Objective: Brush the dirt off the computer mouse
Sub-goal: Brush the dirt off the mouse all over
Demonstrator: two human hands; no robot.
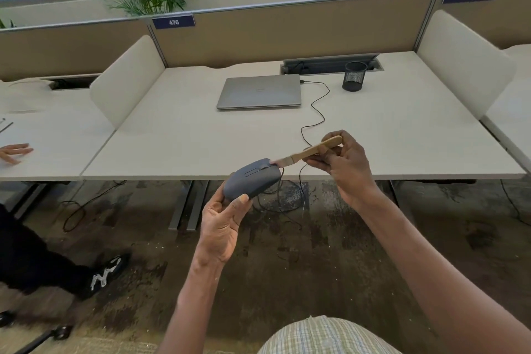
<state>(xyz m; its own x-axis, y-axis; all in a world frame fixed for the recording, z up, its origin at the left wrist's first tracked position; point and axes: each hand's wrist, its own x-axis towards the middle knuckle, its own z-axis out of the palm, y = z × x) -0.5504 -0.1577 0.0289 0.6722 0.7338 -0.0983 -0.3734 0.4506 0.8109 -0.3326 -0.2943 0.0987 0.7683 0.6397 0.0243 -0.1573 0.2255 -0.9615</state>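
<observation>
Left Hand Cradles Mouse, Brush Tip at Its Front Edge

Left hand, nearest, palm up, thumb and fingers curled round the tail of the grey computer mouse, lifted clear of the worktop and out over the floor. Long axis of the mouse running from lower left up to upper right, buttons and wheel slot facing up.

Right hand, up and right of the mouse, pinching the wooden handle of the small brush. Brush pointing down-left, roughly in line with the mouse, bristles touching its far front edge by the cable exit.

Probably next: strokes drawn back along the top shell toward the left palm.

Dirt itself too fine to make out. Underside of the mouse hidden. Left fingers beneath it unseen. Black cable trailing back to the closed laptop.
</observation>
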